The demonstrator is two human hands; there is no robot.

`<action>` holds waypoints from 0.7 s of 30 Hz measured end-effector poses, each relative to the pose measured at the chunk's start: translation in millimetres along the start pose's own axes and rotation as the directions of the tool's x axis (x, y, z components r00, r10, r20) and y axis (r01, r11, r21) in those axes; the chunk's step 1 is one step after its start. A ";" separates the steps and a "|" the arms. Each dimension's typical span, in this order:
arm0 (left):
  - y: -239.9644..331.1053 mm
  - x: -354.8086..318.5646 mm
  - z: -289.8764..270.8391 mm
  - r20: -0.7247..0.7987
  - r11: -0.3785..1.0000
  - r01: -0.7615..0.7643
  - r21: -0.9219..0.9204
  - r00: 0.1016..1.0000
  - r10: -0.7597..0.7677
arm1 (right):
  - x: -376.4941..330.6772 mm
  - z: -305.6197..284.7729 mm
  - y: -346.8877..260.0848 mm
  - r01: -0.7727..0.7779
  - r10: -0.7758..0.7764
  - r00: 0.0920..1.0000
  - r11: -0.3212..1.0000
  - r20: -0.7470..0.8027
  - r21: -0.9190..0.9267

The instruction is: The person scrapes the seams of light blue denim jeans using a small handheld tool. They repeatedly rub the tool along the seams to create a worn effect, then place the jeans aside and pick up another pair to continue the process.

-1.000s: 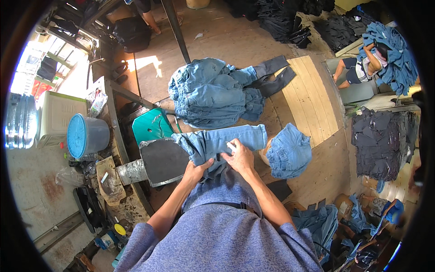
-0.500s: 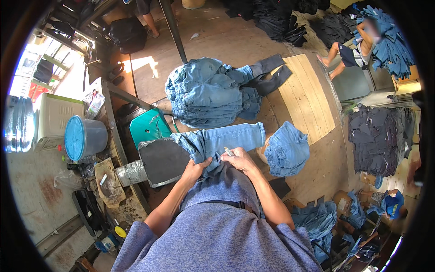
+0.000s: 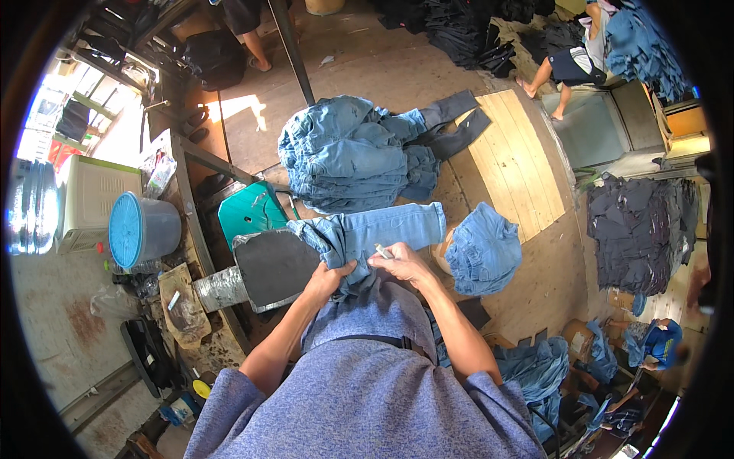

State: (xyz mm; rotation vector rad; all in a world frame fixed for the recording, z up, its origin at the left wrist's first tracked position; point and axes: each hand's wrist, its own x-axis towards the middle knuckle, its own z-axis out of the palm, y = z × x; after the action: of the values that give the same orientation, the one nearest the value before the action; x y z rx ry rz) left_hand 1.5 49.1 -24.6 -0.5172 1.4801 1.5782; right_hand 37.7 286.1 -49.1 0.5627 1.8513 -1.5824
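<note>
A pair of light-blue jeans point(image 3: 394, 227) lies across my lap, one leg stretched to the right and the rest bunched at the left. My left hand point(image 3: 330, 281) is closed on the bunched denim, thumb on top. Just right of it, my right hand point(image 3: 403, 265) grips a short whitish tool point(image 3: 381, 251) whose kind I cannot make out. Its fingertips are close to the denim; whether they touch it is unclear. Left of the jeans is a dark flat pad point(image 3: 275, 269) with a silvery edge, partly under the fabric.
A heap of blue jeans point(image 3: 344, 157) lies ahead, with another folded denim pile point(image 3: 483, 249) at right. Near the pad stand a green stool point(image 3: 251, 214) and a lidded bucket point(image 3: 145, 232). A metal post point(image 3: 290, 53) rises ahead. Another person point(image 3: 573, 65) is at far right.
My right hand with the whitish tool has shifted slightly left and up, and the jeans have moved a little. At far right, the other person has moved upward in view.
</note>
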 end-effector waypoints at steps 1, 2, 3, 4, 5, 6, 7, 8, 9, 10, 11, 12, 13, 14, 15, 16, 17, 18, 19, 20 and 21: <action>1.5 -0.7 0.1 0.012 1.000 -0.002 -0.003 1.000 0.002 | 1.1 2.3 -2.0 0.025 -0.025 1.000 1.000 0.010 -0.008; 2.4 -0.9 -0.1 0.011 1.000 -0.001 -0.004 1.000 0.001 | 1.8 3.5 -4.1 0.071 -0.071 0.996 0.997 0.050 0.012; 2.5 -0.8 0.0 0.023 1.000 -0.004 -0.012 1.000 0.004 | 2.0 3.1 -5.9 0.057 -0.057 0.998 0.998 -0.002 -0.003; 2.0 -0.1 -0.3 0.022 1.000 -0.003 -0.020 1.000 0.003 | 1.8 2.2 -7.5 0.061 -0.061 0.998 0.998 -0.024 0.009; 0.8 0.9 -0.6 0.013 1.000 0.009 -0.023 1.000 -0.008 | 2.2 1.7 -9.1 0.007 -0.007 0.999 1.000 -0.044 0.001; -0.9 2.3 -1.2 0.009 0.999 -0.004 -0.034 1.000 0.005 | 1.1 -0.5 -9.7 -0.056 0.056 0.997 0.998 -0.044 0.006; -2.9 3.9 -1.9 -0.002 0.999 -0.005 -0.042 1.000 0.005 | 2.1 0.6 -10.7 -0.022 0.022 1.000 0.999 0.004 0.033; -5.3 5.5 -2.7 -0.014 0.999 0.010 -0.043 1.000 -0.011 | 1.7 -0.8 -10.9 -0.042 0.041 0.999 0.999 0.006 0.025; -7.2 7.4 -4.0 0.002 0.999 -0.004 -0.052 1.000 0.005 | 2.8 0.4 -11.2 -0.076 0.076 0.997 0.997 -0.026 0.005; -9.2 9.3 -5.2 0.017 0.999 -0.007 -0.054 1.000 0.008 | 3.7 1.2 -11.1 -0.025 0.025 1.000 1.000 0.014 0.000; -11.1 11.2 -6.2 0.010 0.999 0.000 -0.049 1.000 0.000 | 5.2 4.2 -11.1 0.013 -0.012 1.000 1.000 0.023 -0.017; -12.7 13.2 -7.2 0.021 0.998 -0.018 -0.056 1.000 0.019 | 7.2 6.7 -11.0 0.071 -0.070 0.995 0.997 0.073 -0.004; -14.8 14.4 -7.7 0.008 0.998 -0.024 -0.056 1.000 0.024 | 8.5 6.5 -10.7 0.055 -0.055 0.998 0.998 0.019 -0.025; -16.3 15.8 -8.2 -0.016 0.999 -0.011 -0.047 1.000 0.010 | 10.1 7.0 -10.5 0.057 -0.057 0.998 0.998 0.005 -0.016; -17.9 16.4 -8.6 -0.016 0.998 -0.034 -0.050 0.999 0.034 | 11.1 6.6 -10.1 0.009 -0.009 1.000 0.999 -0.019 -0.033; -19.2 17.1 -8.5 -0.025 0.998 -0.046 -0.044 0.999 0.045 | 11.8 5.1 -9.9 -0.051 0.048 0.998 0.997 -0.049 -0.064; -19.9 17.3 -8.7 -0.032 0.998 -0.050 -0.036 0.998 0.049 | 12.3 5.6 -9.4 -0.024 0.024 1.000 1.000 0.020 -0.012; -20.1 16.9 -8.4 -0.022 0.998 -0.047 -0.051 0.999 0.046 | 12.2 3.6 -9.1 -0.051 0.051 0.998 0.999 0.031 0.000; -19.5 16.2 -8.1 -0.008 0.997 -0.039 -0.063 0.999 0.038 | 12.3 2.9 -8.8 -0.078 0.077 0.996 0.997 0.043 0.013; -18.3 14.9 -7.6 -0.006 0.997 -0.025 -0.072 1.000 0.024 | 11.8 1.4 -8.5 -0.038 0.039 0.998 0.999 0.052 -0.015; -16.3 13.0 -6.6 -0.001 0.997 -0.032 -0.072 0.999 0.032 | 11.3 0.3 -8.3 0.004 -0.002 0.998 0.999 0.062 -0.042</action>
State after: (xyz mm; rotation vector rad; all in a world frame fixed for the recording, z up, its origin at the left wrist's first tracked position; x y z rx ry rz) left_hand 6.3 45.3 -45.7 -0.5371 1.4418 1.6612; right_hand 24.0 283.4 -51.1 0.4866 1.8358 -1.5416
